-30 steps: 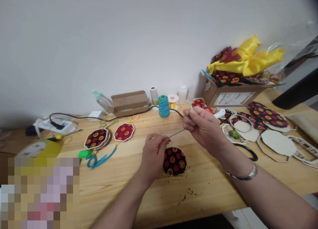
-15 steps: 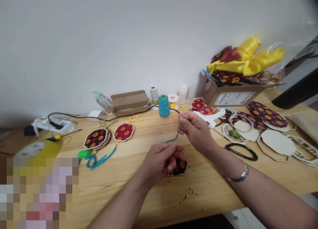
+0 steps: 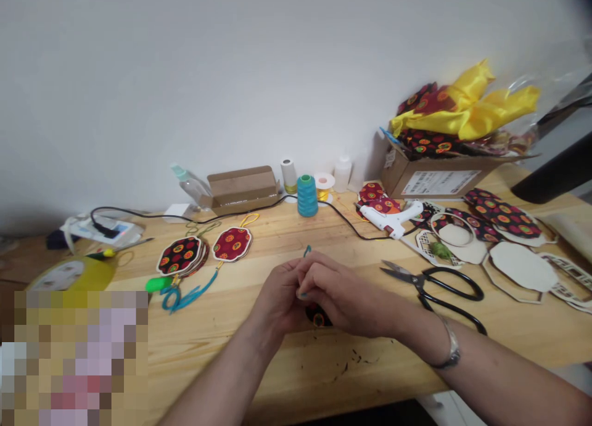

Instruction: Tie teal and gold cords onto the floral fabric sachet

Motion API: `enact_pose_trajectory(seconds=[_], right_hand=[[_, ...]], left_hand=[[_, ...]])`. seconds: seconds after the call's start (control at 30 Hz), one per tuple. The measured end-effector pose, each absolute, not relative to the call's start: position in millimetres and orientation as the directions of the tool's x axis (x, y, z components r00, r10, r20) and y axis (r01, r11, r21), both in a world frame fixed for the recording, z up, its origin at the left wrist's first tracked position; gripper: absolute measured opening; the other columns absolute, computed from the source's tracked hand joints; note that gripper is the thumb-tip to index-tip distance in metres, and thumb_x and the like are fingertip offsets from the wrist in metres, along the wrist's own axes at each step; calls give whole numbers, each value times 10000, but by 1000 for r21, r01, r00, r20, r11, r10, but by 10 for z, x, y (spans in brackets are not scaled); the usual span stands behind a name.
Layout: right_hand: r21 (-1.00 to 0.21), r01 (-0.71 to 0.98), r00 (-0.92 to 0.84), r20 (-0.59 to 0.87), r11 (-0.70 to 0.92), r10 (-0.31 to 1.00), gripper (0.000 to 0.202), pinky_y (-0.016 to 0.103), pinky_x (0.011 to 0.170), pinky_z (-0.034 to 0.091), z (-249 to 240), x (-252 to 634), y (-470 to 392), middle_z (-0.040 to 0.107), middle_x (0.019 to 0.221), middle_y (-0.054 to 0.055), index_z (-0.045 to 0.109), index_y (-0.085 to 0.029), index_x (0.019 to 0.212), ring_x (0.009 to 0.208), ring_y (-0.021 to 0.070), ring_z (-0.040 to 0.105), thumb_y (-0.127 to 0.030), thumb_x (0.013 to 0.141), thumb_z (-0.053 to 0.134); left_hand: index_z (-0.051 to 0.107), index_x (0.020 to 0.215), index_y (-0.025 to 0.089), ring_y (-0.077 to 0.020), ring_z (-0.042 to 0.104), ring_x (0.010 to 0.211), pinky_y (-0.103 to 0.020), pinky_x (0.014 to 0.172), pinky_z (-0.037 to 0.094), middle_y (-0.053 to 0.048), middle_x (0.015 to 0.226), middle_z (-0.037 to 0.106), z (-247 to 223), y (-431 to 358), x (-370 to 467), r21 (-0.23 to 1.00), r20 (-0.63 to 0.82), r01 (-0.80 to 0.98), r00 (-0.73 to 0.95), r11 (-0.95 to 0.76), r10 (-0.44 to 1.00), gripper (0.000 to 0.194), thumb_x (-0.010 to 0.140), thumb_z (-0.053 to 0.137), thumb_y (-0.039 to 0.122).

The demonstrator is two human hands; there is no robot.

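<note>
Above the front middle of the table, my left hand (image 3: 276, 299) and my right hand (image 3: 346, 296) meet with their fingers closed. A short bit of teal cord (image 3: 308, 250) sticks up above the fingers and is pinched between the two hands. My right hand covers most of the left fingertips, so the exact grip is hidden. Just below lies a dark patterned fabric ornament (image 3: 319, 316), largely behind my right hand. Black-handled scissors (image 3: 419, 281) lie partly open to the right, close to my right wrist.
Behind the hands stands a teal thread cone (image 3: 307, 196). A white glue gun (image 3: 391, 217) lies right, before a cardboard box (image 3: 430, 173) of fabric. Finished ornaments (image 3: 180, 255) with teal cords are left. Wooden frames (image 3: 518, 269) lie far right. Dark scraps (image 3: 354, 358) dot the front.
My right hand has come down and left from its raised position to meet my left hand. The teal cord once stretched between them is now mostly hidden. The scissors have come fully into view.
</note>
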State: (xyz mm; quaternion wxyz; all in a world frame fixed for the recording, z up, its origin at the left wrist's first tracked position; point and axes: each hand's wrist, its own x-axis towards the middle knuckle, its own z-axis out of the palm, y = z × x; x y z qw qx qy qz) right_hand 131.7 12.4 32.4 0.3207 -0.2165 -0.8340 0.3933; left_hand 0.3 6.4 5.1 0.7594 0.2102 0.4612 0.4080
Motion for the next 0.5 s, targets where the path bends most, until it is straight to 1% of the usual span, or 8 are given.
enact_pose_trajectory(seconds=[0.03,0.1,0.27,0.33,0.43,0.5], right_hand=[[-790,112,-722,352,603,596,152,299,775,441,334,1317,123,498,881,41,431,-190,768,850,137,462,-65,846,393],[-786,117,-755,328,608,568,154,298,792,440,352,1322,123,495,891,41,428,-187,769,859,133,457,-57,845,391],[-779,107,-834,268,617,483,142,313,902,400,412,1321,94,516,931,61,460,-158,826,895,128,460,-20,810,430],[-782,97,-866,239,616,440,122,284,873,416,439,1306,68,528,925,67,465,-152,814,869,125,466,-34,816,436],[-804,78,-892,207,589,401,116,223,760,448,463,1285,31,537,917,77,475,-149,797,825,118,479,-45,824,431],[-824,58,-900,202,563,387,112,218,737,457,462,1280,12,543,921,80,487,-152,798,823,120,496,-59,829,432]], left_hand=[[539,548,145,-92,493,448,-209,452,399,17,488,543,61,64,11,690,-531,-437,239,578,813,106,542,645,149],[580,566,138,-101,520,475,-210,461,400,8,517,579,76,70,15,661,-537,-474,243,582,808,90,531,662,146],[650,650,115,-75,530,469,-184,464,392,3,554,613,82,109,-34,724,-529,-456,114,517,841,176,585,743,250],[657,673,111,-72,534,470,-181,471,399,1,558,617,77,121,-59,739,-517,-443,111,508,849,208,578,764,263],[669,709,103,-52,508,452,-163,457,382,8,543,602,58,134,-88,769,-493,-414,99,486,864,237,577,776,269],[674,730,104,-45,498,450,-156,444,369,9,553,601,41,140,-98,789,-470,-400,95,466,877,244,592,771,281]])
